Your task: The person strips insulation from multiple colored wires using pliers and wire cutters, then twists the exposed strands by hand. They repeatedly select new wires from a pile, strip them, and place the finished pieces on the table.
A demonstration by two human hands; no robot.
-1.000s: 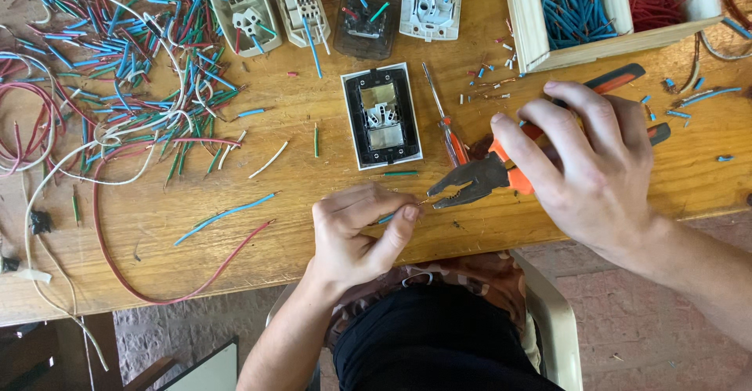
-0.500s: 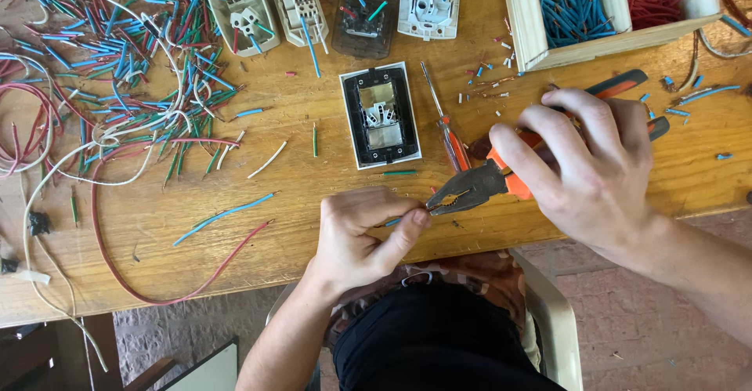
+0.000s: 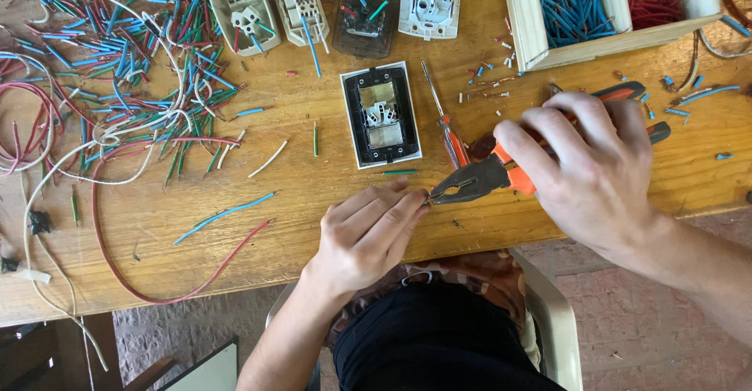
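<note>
Gripping the orange handles of steel pliers (image 3: 479, 179), the right hand (image 3: 591, 170) has its fingers wrapped shut around them, so most of the grips are hidden; the tool's long axis runs left to right, its ridged nose pointing left near the wooden table's (image 3: 313, 203) near edge. The left hand (image 3: 366, 230) pinches its fingertips together at the plier tip, on something too small to make out. Just beyond lie a thin orange-handled screwdriver (image 3: 443, 121) and a rectangular black switch plate (image 3: 381, 116).
</note>
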